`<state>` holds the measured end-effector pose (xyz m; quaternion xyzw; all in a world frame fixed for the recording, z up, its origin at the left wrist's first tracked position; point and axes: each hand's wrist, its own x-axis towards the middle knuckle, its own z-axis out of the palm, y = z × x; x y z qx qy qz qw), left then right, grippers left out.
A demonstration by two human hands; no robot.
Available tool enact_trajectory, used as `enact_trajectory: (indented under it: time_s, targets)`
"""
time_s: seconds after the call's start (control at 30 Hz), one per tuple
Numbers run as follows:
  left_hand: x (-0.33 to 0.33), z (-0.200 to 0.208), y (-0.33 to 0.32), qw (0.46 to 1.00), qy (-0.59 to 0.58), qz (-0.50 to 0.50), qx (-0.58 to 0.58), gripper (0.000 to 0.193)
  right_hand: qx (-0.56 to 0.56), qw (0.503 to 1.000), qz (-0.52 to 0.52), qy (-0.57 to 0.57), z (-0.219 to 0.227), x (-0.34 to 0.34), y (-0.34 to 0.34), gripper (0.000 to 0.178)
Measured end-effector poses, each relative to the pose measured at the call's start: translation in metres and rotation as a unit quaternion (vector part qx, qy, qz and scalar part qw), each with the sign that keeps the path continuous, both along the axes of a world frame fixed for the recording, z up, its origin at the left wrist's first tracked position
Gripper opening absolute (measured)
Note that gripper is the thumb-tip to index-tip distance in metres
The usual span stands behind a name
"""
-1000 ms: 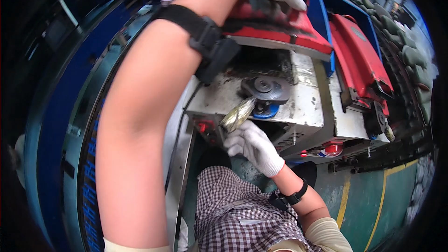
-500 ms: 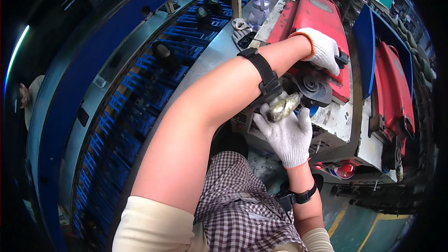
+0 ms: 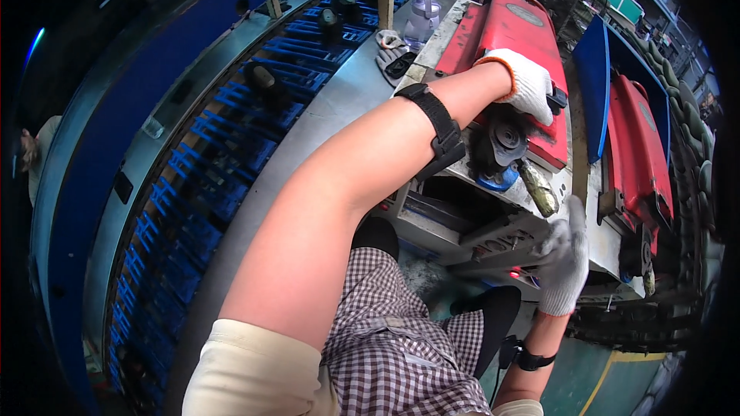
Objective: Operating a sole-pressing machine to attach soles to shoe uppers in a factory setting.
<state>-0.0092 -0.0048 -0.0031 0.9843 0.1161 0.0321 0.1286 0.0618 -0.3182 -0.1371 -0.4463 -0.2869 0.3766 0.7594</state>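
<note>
While my left hand (image 3: 526, 85), in a white glove, curls against a black knob (image 3: 556, 98) at the red cover's (image 3: 524, 31) right edge, I cannot tell whether its hidden fingers grip it. My right hand (image 3: 565, 262), also gloved and slightly blurred, has its fingers extended and holds nothing, at the near edge of the pale surface (image 3: 443, 42). Just beside it, the wrapped handle (image 3: 539, 187) slants from a dark round metal piece (image 3: 506, 139) toward that near edge. A lilac bottle (image 3: 422, 23) stands just off the surface's left edge.
</note>
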Motion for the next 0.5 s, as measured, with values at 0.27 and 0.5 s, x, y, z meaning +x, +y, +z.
enact_trajectory:
  time_s: [0.27, 0.5]
  targets:
    - [-0.007, -0.002, -0.005, 0.998, -0.002, 0.045, 0.035, 0.064, -0.156, 0.718, -0.444, -0.513, 0.038, 0.151, -0.103, 0.038]
    - [-0.006, 0.002, -0.011, 0.997, 0.009, 0.073, 0.03, 0.07, -0.473, 0.555, -0.396, -0.559, 0.012, 0.282, -0.188, 0.05]
